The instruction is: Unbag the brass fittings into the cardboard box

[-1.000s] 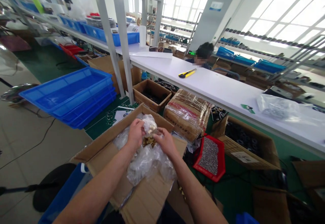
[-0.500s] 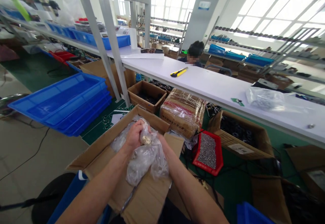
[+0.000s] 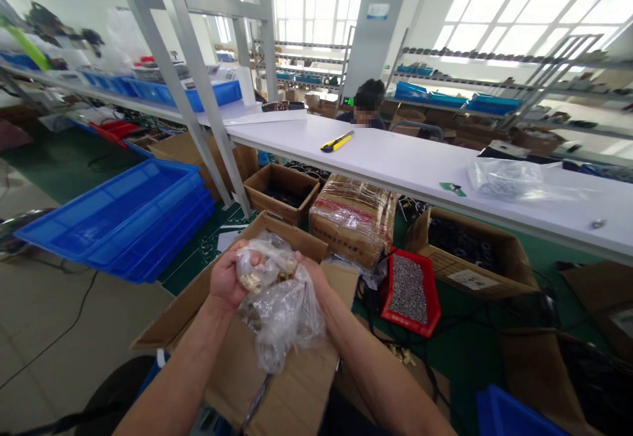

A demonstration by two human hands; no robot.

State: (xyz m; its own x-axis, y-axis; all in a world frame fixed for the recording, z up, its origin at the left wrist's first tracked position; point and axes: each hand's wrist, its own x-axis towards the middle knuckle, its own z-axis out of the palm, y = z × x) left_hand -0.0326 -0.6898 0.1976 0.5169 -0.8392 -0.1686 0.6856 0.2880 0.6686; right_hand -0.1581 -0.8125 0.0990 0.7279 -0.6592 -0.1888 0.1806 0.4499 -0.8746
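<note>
Seemingly the lift-out step: the left hand (image 3: pixel 225 282) clenches the neck of the plastic bag (image 3: pixel 284 311), and the right hand (image 3: pixel 311 278) grasps its right side, above the near carton (image 3: pixel 291 390). The sagging bottom calls for support.

The bag (image 3: pixel 284 304) is clear plastic, with pale gold metal pieces (image 3: pixel 250 281) showing through it. The box (image 3: pixel 291 396) under it is plain brown cardboard. On the left, the stacked trays (image 3: pixel 113 215) are bright blue. To the right, a red tray (image 3: pixel 413 327) holds speckled grey bits. The far surface (image 3: pixel 395 159) is white, and the knife (image 3: pixel 337 141) on it is yellow and black. The floor (image 3: pixel 459 357) is green.
</note>
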